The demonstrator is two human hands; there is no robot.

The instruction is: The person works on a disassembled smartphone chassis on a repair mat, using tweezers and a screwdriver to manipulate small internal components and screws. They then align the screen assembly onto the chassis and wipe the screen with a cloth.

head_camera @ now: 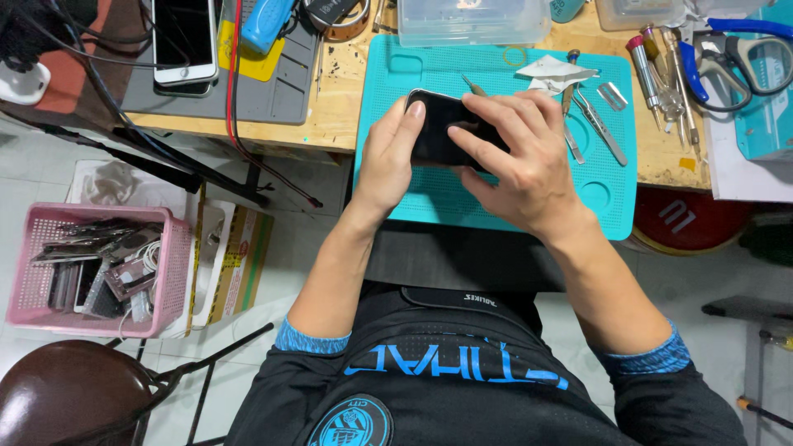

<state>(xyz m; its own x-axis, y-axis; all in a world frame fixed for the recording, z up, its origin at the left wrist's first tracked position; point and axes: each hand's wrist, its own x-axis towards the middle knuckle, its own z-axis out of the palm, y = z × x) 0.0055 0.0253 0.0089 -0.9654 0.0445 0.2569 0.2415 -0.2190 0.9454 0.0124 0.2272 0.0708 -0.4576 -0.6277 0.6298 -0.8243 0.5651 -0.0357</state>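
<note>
Left hand (388, 157): gripping the black smartphone (439, 128) by its left edge.
Right hand (520, 161): pinching the phone's right side.
Phone: hovering over the teal work mat (429, 198), frame centre.
Tweezers (599, 124): lying right.

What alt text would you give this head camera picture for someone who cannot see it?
Two hands, left hand and right hand, hold a dark phone over a teal mat on a wooden bench. Tweezers lie on the mat; a pink basket sits on the floor.
</note>
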